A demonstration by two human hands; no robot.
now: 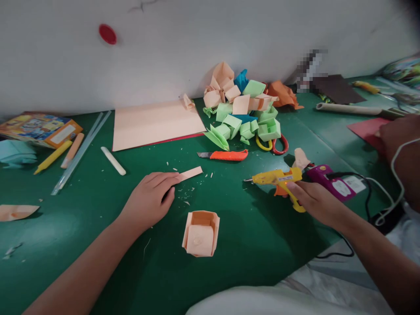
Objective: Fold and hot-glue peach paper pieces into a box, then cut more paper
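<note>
Craft clutter lines the far left of a green table (49,245), where a yellow marker (52,157) and clear glue sticks (80,153) lie near a picture book (39,127), with a peach sheet (154,123) farther in. At centre-left, the left hand (149,200) presses flat on the mat, fingers loosely spread and closed on nothing, its fingertips touching the near end of a narrow peach paper strip (189,174). Just in front of it sits a small folded peach paper box (201,233), open side up, with a shiny dab inside. The box looks light, thin and easily crushed, best taken by its outer walls rather than the floor. Behind, an orange craft knife (226,155) lies before a heap of folded paper pieces (244,109) and scissors (274,144). To the right, the right hand (316,201) wraps the grip of a yellow glue gun (278,178), nozzle pointing left, just above the mat. The gun seems rigid, hot at the tip, its cord trailing right. Another person's hand (398,140) shows at the far right edge.
</note>
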